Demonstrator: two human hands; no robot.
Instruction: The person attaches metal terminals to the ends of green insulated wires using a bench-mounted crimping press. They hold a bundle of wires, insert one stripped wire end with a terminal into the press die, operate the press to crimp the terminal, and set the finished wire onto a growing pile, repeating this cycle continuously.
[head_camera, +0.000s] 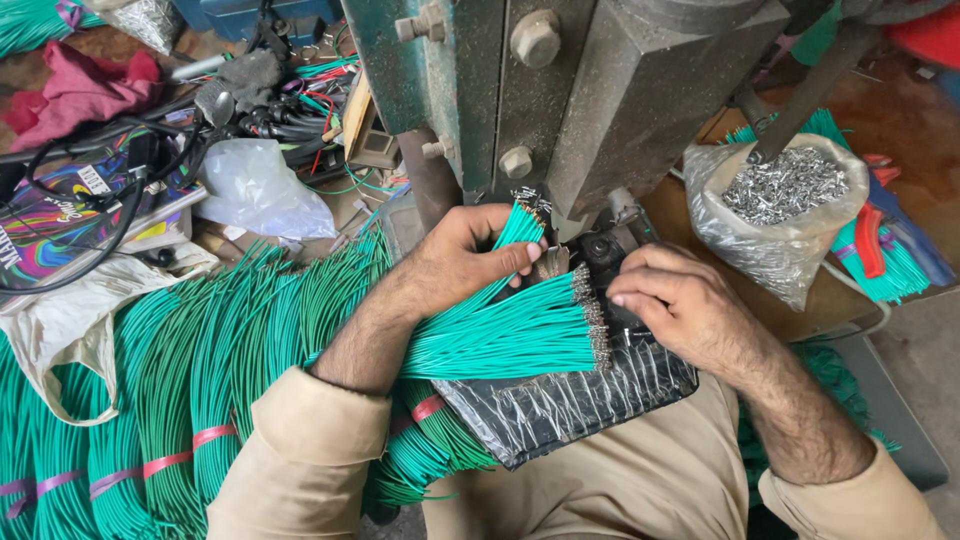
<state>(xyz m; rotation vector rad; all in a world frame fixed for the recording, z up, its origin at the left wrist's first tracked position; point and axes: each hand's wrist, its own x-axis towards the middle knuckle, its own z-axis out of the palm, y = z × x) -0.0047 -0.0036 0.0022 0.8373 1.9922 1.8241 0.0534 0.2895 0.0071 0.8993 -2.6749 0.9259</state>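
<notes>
The left hand (462, 262) pinches a few green wires (520, 228) right under the grey press (560, 90). The right hand (678, 303) rests loosely curled beside the wire bunch (510, 335). Fingers could get squashed if the press drops

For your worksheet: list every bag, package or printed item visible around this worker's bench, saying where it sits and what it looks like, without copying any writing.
Clear plastic bag: right of the machine, open, full of small silvery metal pieces.
Crumpled clear bag: upper left, behind the green wires.
Printed flat package: far left, swirling multicoloured cover, under black cables.
Beige cloth bag: left edge, limp.
</notes>
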